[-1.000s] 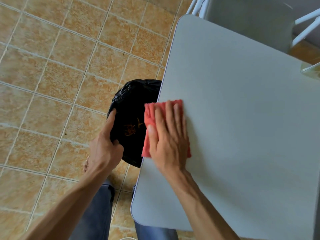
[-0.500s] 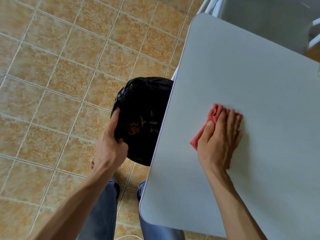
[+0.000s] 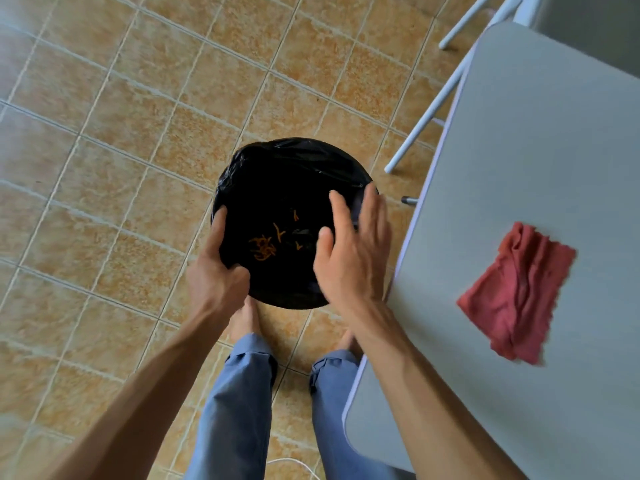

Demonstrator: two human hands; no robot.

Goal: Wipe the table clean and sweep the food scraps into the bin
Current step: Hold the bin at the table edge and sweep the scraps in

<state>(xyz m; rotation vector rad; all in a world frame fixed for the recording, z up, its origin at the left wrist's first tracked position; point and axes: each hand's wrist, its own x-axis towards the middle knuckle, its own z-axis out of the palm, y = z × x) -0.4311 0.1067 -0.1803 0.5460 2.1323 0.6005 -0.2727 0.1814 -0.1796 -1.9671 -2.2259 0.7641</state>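
Observation:
A round bin (image 3: 277, 168) lined with a black bag sits on the tiled floor left of the grey table (image 3: 540, 161). Orange food scraps (image 3: 265, 247) lie at its bottom. My left hand (image 3: 216, 275) grips the bin's near left rim, thumb along the edge. My right hand (image 3: 353, 251) hovers over the bin's right rim with fingers spread, holding nothing. The red cloth (image 3: 516, 292) lies crumpled and alone on the table, to the right of my right hand.
White chair legs (image 3: 429, 109) stand beyond the table's far corner, close to the bin. My feet and blue trouser legs (image 3: 239, 393) are just behind the bin. A thin white cable (image 3: 294, 462) lies on the floor near the bottom edge.
My right hand let go of the red cloth, left it on the table and moved left to the bin. The bin now sits out from under the table edge, my left hand still on it.

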